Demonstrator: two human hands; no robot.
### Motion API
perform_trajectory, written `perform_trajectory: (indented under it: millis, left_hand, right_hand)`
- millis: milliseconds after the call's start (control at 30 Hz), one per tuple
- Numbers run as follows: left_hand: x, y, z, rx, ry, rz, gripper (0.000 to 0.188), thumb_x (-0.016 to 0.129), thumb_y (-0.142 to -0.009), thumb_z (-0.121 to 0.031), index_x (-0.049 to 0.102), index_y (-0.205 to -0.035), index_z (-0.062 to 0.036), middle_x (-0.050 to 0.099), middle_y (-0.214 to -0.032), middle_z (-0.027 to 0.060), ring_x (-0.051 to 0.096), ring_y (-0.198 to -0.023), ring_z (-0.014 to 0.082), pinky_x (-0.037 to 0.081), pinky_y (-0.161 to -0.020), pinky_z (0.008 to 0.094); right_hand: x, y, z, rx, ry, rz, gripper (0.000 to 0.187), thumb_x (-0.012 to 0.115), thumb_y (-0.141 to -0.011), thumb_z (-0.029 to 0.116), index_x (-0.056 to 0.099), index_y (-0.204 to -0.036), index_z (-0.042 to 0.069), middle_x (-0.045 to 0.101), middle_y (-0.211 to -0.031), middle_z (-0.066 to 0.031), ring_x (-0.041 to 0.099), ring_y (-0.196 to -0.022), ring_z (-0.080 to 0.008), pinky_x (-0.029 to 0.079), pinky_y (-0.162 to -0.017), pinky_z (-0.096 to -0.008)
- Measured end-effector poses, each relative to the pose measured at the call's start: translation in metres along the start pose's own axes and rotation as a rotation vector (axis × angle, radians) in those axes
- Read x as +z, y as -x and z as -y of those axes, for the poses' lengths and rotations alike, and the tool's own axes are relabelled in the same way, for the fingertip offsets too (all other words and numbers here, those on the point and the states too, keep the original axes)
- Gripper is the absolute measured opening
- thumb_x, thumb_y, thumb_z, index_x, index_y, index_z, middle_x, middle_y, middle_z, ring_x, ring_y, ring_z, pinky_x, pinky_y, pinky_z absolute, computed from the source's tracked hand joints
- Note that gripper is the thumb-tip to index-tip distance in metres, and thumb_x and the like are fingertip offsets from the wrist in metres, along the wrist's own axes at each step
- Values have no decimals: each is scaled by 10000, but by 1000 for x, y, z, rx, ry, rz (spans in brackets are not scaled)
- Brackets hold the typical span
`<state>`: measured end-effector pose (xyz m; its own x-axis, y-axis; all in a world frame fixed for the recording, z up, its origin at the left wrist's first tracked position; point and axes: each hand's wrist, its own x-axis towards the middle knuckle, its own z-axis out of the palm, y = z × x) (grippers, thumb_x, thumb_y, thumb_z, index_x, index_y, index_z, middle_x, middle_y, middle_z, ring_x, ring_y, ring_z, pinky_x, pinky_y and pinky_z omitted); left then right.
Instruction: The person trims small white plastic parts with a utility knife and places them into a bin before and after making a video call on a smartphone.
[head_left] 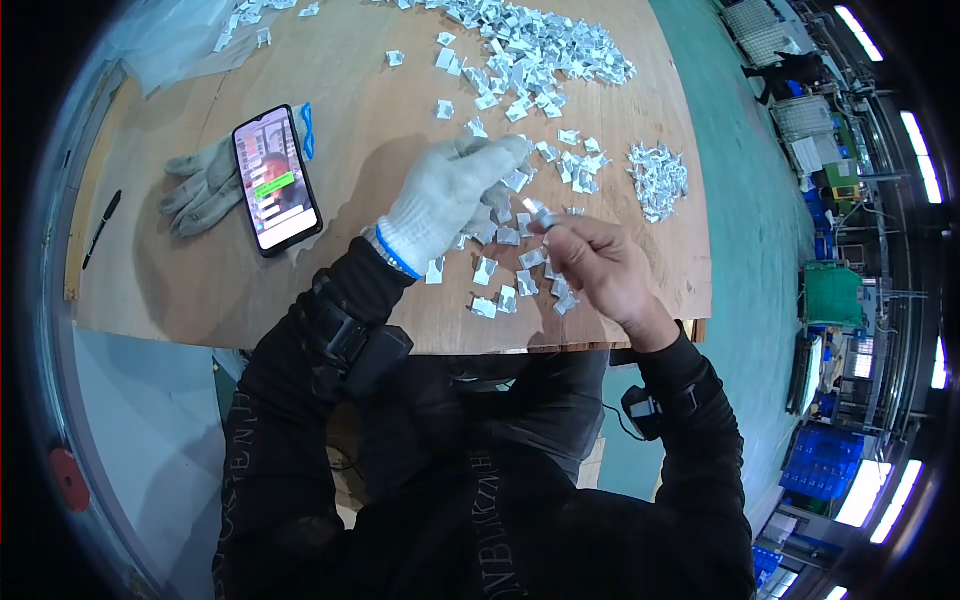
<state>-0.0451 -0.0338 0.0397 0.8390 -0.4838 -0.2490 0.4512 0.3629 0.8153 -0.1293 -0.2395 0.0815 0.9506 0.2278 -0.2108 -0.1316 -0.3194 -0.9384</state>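
Note:
My left hand (450, 190), in a white knit glove with a blue cuff edge, is curled above the wooden table. A small silver metal piece (516, 181) shows at its fingertips, but whether the fingers grip it or it lies behind them is unclear. Bare, my right hand (603, 262) pinches a small shiny metal piece (540, 214) between thumb and forefinger, close to the gloved fingers. Below and between both hands lie several loose bent sheet-metal pieces (484, 270), flat and U-shaped. The gloved hand hides some of them.
A big heap of metal pieces (550, 45) covers the table's far side. Thin metal bits (658, 182) form a smaller pile at right. On the left, a phone (276, 180) leans on a spare glove (205, 190), near a black pen (102, 228). A plastic sheet (170, 40) lies far left.

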Motion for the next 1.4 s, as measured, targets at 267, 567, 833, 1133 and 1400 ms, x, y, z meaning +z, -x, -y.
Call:
perform_trajectory:
  millis: [267,567,833,1133,1400]
  left_hand:
    - [9,1,0,255,-325,-111,398,677,-949,-404,701,-875,-14,628,-625,22,590,-551,94,444,-488,262]
    - [6,0,3,222,-352,-111,388,670,-950,-394,703,-893,-11,628,-648,35,598,-555,103,452,-501,263]
    - [2,-8,4,255,-197,-411,383,664,-944,-392,683,-940,-9,646,-732,35,594,-601,93,474,-517,268]
    - [0,-7,1,245,103,-421,391,664,-955,-424,619,-1012,-40,637,-797,26,572,-614,90,474,-522,236]
    - [-4,-9,5,308,51,-394,377,704,-936,-396,629,-977,-29,634,-779,25,575,-622,88,460,-537,229]
  right_hand:
    - [-8,-3,-9,168,-155,-166,306,512,-1064,264,655,-1103,-3,540,-691,7,438,-519,-54,328,-461,-210]
    - [11,-16,1,271,-552,-243,244,538,-1038,205,612,-1141,-4,565,-753,-7,419,-512,-59,298,-442,-216]
    - [41,-45,21,208,-632,-144,209,575,-1002,143,607,-1161,11,602,-874,-13,423,-530,-51,290,-452,-206]
    - [48,-78,27,154,-590,-216,192,599,-974,103,613,-1142,13,607,-905,-37,406,-537,-50,302,-470,-205]
    - [45,-89,23,183,-728,-154,114,575,-988,111,595,-1051,17,599,-903,-40,435,-593,-52,314,-482,-203]
